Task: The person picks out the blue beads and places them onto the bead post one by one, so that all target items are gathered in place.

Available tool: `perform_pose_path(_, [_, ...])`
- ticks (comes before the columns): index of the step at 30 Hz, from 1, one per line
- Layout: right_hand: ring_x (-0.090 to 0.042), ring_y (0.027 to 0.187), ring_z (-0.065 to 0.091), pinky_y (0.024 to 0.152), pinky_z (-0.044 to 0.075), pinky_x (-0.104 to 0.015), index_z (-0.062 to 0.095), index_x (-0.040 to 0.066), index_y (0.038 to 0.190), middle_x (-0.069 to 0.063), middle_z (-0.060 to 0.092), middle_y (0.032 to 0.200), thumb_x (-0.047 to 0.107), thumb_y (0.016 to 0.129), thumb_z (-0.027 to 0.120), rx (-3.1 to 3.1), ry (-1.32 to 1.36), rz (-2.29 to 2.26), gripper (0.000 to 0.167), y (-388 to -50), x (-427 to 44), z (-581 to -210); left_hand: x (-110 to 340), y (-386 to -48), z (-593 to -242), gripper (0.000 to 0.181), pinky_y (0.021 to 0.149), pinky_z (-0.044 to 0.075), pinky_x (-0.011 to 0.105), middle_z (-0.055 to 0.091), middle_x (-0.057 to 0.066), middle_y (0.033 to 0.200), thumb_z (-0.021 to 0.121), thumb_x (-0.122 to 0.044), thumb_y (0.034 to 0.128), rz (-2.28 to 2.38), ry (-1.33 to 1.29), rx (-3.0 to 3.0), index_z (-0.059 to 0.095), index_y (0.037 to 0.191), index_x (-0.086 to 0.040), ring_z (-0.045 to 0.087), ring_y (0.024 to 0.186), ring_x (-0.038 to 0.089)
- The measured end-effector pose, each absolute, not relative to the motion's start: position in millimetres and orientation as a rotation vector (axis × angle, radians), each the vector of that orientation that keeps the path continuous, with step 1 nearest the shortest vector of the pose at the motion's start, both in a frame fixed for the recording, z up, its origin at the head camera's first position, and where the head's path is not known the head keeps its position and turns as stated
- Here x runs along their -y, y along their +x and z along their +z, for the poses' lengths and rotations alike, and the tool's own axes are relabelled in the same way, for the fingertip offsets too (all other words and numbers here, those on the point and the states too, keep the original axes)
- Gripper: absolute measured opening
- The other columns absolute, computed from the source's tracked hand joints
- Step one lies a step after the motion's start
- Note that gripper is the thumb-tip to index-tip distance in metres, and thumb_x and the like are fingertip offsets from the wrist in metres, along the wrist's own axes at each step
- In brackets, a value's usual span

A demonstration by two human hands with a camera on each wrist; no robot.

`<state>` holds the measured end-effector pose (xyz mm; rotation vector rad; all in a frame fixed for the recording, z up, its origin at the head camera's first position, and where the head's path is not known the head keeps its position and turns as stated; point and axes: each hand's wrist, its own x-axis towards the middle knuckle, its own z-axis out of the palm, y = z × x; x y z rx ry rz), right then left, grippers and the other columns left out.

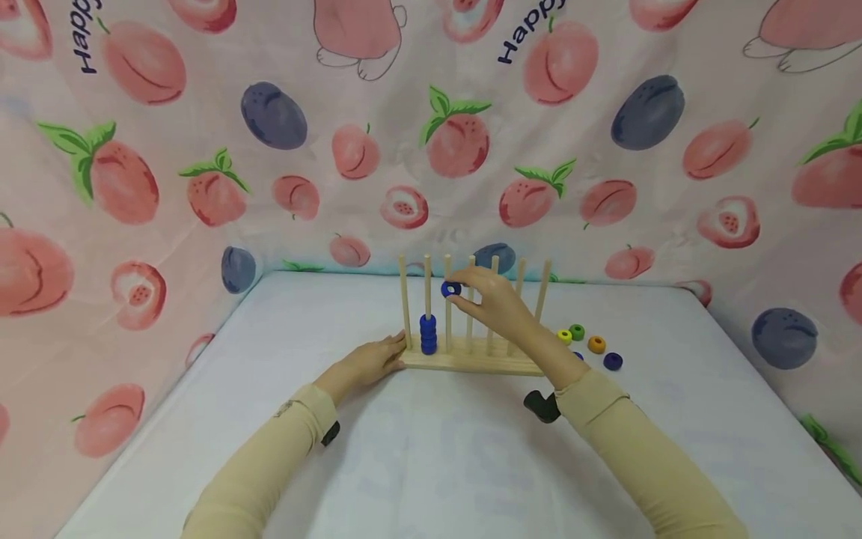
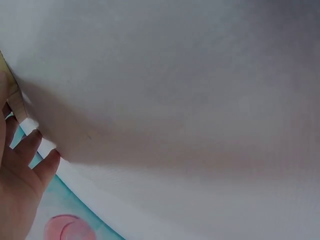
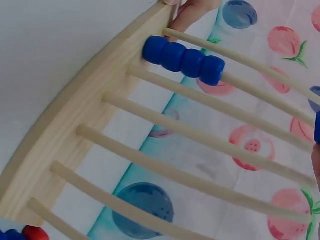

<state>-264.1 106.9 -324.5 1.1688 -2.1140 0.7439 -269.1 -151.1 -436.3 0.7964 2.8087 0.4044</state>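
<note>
A wooden peg rack [image 1: 485,364] with a row of upright pegs stands on the table. Several blue beads [image 1: 428,335] are stacked on its second peg from the left, also in the right wrist view [image 3: 182,60]. My right hand [image 1: 494,299] pinches another blue bead [image 1: 450,289] between thumb and fingers, near the top of the third peg; its hole faces the head camera. Only a sliver of that bead [image 3: 317,127] enters the right wrist view. My left hand [image 1: 369,363] holds the left end of the rack's base, thumb in front and fingers behind; in its wrist view the outer fingers [image 2: 45,167] are spread.
Right of the rack lie loose beads: yellow [image 1: 564,336], green [image 1: 577,332], orange [image 1: 596,344] and dark blue [image 1: 613,361], with another blue one partly behind my right forearm. A red bead [image 3: 36,233] shows in the right wrist view. A fruit-printed cloth [image 1: 404,150] hangs behind the white table [image 1: 431,464].
</note>
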Motion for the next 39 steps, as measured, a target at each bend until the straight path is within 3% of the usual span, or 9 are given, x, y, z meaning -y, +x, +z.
perform_pose_path(13, [-0.030, 0.107, 0.063, 0.090, 0.055, -0.042, 0.065, -0.004, 0.110, -0.018, 0.067, 0.112, 0.009, 0.085, 0.068, 2.173, 1.098, 0.630, 0.028, -274.9, -86.1, -296.5, 145.0, -275.4, -426.8, 0.053, 0.112, 0.032, 0.047, 0.033, 0.020, 0.148, 0.056, -0.022, 0.0952, 0.418, 0.809, -2.805, 0.040, 0.139, 0.002, 0.040, 0.133, 0.039])
perform_pose_path(20, [-0.026, 0.095, 0.065, 0.082, 0.056, -0.035, 0.064, -0.004, 0.112, -0.017, 0.068, 0.109, 0.010, 0.087, 0.067, 2.247, 1.032, 0.748, 0.029, -282.1, -78.7, -288.3, 143.4, -276.6, -425.3, 0.052, 0.109, 0.037, 0.047, 0.038, 0.021, 0.146, 0.057, -0.022, 0.0942, 0.357, 0.809, -2.820, 0.043, 0.138, 0.002, 0.045, 0.128, 0.039])
perform_pose_path(39, [-0.029, 0.084, 0.062, 0.076, 0.054, -0.038, 0.066, -0.005, 0.109, -0.019, 0.068, 0.100, 0.012, 0.090, 0.064, 2.375, 0.943, 0.883, 0.026, -292.0, -63.4, -282.4, 143.3, -275.9, -429.0, 0.055, 0.110, 0.035, 0.048, 0.037, 0.021, 0.146, 0.057, -0.023, 0.0944, 0.382, 0.787, -2.821, 0.040, 0.140, 0.003, 0.045, 0.128, 0.039])
